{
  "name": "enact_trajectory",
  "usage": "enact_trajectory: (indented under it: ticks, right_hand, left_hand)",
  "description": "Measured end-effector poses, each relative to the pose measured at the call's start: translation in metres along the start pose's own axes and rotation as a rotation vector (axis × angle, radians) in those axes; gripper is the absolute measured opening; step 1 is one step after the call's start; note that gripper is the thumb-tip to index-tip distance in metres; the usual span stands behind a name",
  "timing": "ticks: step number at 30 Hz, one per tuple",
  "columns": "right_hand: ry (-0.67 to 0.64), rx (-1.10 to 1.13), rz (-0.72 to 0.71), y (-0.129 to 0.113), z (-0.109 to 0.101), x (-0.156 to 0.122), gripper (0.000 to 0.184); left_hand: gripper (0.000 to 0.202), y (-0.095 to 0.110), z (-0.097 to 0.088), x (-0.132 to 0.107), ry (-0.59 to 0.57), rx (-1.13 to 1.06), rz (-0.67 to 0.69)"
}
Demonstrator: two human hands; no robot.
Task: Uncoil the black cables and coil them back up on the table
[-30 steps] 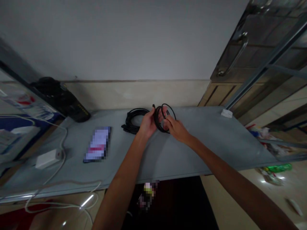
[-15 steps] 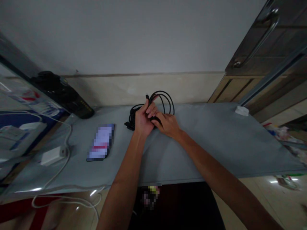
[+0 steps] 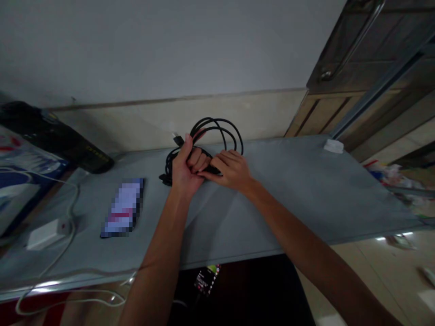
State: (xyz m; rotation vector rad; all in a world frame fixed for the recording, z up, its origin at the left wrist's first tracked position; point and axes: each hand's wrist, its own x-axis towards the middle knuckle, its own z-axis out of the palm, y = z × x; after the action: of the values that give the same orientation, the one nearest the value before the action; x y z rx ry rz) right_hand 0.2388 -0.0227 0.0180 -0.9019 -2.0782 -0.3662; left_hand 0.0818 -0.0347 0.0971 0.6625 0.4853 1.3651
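Observation:
A black cable (image 3: 234, 129) is gathered in loops above the grey table, near the wall. My left hand (image 3: 188, 167) is closed around the bundle, thumb up along it, and a plug with a metal tip (image 3: 177, 139) sticks out beside the thumb. Close against it, my right hand (image 3: 233, 170) grips the same cable with curled fingers. Loops arch up behind both hands. Another black connector end (image 3: 165, 179) lies to the left of my left hand. Part of the bundle is hidden by my fingers.
A phone (image 3: 124, 206) lies left of my hands, with a white charger (image 3: 49, 234) and white cord beyond it. A black bottle (image 3: 57, 136) leans at the back left. A small white object (image 3: 334, 146) sits at the far right. The wall (image 3: 190, 54) rises behind the table (image 3: 288, 199).
The camera view has turned right, so things sit further left. My hands have drawn slightly apart, and the plug by my left thumb now points up and left, its metal tip showing.

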Motion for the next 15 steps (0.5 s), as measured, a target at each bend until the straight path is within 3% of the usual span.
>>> enact_trajectory:
  ticks: [4, 9, 13, 15]
  right_hand:
    - [0.145, 0.002, 0.045, 0.002, -0.004, 0.002, 0.056]
    - [0.412, 0.047, 0.229, 0.001, -0.007, 0.005, 0.072]
    - [0.499, 0.217, 0.472, 0.001, -0.008, 0.010, 0.080]
    - [0.488, 0.386, 0.574, -0.001, -0.005, 0.012, 0.073]
  left_hand:
    - [0.049, 0.004, 0.000, -0.002, 0.022, -0.016, -0.003]
    - [0.068, 0.011, -0.011, 0.001, 0.007, -0.111, 0.053]
    - [0.072, 0.013, -0.018, 0.002, 0.019, -0.170, 0.119]
    - [0.072, 0.012, -0.019, 0.002, 0.035, -0.175, 0.119]
